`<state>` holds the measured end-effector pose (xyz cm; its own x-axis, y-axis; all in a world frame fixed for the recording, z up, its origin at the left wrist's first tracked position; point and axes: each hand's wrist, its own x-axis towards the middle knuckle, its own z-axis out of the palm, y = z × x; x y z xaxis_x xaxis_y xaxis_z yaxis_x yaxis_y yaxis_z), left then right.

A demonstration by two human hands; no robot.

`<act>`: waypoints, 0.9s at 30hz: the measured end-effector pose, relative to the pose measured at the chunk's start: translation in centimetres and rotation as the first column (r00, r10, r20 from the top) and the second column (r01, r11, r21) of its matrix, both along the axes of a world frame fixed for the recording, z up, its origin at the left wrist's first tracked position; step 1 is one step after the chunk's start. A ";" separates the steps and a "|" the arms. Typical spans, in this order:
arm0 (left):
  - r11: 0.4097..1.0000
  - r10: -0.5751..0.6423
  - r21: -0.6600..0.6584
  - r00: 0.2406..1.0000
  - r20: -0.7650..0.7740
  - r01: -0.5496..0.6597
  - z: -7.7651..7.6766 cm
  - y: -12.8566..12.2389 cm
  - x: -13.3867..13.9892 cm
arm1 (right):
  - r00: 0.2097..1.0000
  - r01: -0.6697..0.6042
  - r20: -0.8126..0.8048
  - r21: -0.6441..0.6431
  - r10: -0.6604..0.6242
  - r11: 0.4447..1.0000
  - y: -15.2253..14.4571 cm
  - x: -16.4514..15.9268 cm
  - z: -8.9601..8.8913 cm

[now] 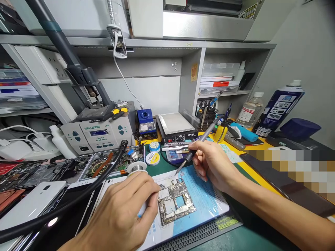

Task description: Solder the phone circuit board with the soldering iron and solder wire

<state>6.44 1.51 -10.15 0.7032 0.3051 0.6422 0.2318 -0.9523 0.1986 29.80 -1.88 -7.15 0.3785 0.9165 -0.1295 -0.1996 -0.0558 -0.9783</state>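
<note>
My right hand [213, 162] holds a soldering iron [187, 158] like a pen, its grey handle pointing up to the right. The iron's tip hangs just above the far edge of a phone circuit board [175, 202]. My left hand [125, 209] is closed beside the board's left edge, thumb and forefinger pinched together. Whatever sits between those fingers is hidden from view. Under the board lies a blue and white flat sheet [209, 198], resting on a dark perforated mat [193, 235]. Behind my left hand stands a spool of solder wire [136, 167].
A black hose [86, 198] curves across the left side over phones. Behind are a rework station [102, 134], two small round tins [152, 158] and a flat heating plate [178, 127]. To the right stand a clear bottle [250, 111], a spray can [280, 108] and a dark flat panel [274, 177].
</note>
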 end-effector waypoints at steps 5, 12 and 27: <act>1.000 -0.005 -0.009 1.000 -0.002 0.005 0.0 0.0 -0.1 | 1.000 0.001 0.018 0.021 -0.002 1.000 -0.1 -0.1 -0.3; 1.000 0.011 -0.021 1.000 0.000 -0.011 -0.1 0.1 0.1 | 0.999 0.017 0.039 0.037 -0.018 0.999 -0.1 -0.2 -0.4; 0.999 0.023 0.042 1.000 -0.011 -0.022 0.1 0.1 0.4 | 0.991 -0.074 0.117 0.055 0.067 0.996 -0.1 -0.6 -0.4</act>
